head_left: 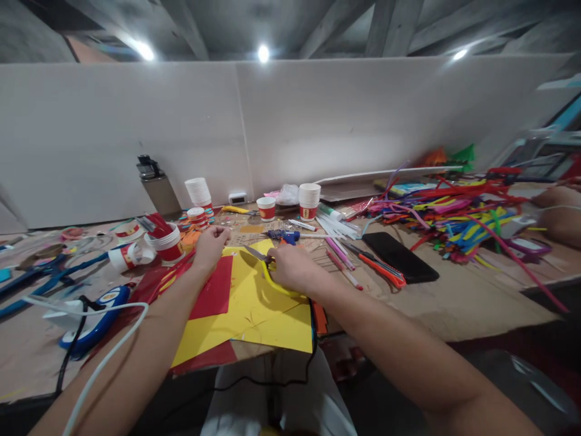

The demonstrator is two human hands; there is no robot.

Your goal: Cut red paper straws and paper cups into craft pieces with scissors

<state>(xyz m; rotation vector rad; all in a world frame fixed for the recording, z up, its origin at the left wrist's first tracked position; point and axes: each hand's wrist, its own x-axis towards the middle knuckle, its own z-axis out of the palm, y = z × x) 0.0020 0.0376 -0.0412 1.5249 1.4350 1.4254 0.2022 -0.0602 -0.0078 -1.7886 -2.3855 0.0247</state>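
Observation:
My right hand [293,266] is wrapped round yellow-handled scissors [258,254], their blades pointing left over a yellow paper sheet [272,324]. To the left, my left hand [212,245] is raised a little with thumb and fingertips pinched together; whatever they hold, if anything, is too small to make out. Below that hand lies red paper [221,289], overlapping the yellow sheet. Just beyond the scissors is a blue glue gun [284,235].
Paper cups [310,202] stand at the back, and one cup holds red sticks [166,242]. At right lie an orange utility knife [381,270], a black phone [399,257] and a heap of colourful pipe cleaners [476,227]. Another person's arm [558,215] shows far right. A white cable [115,345] crosses my left forearm.

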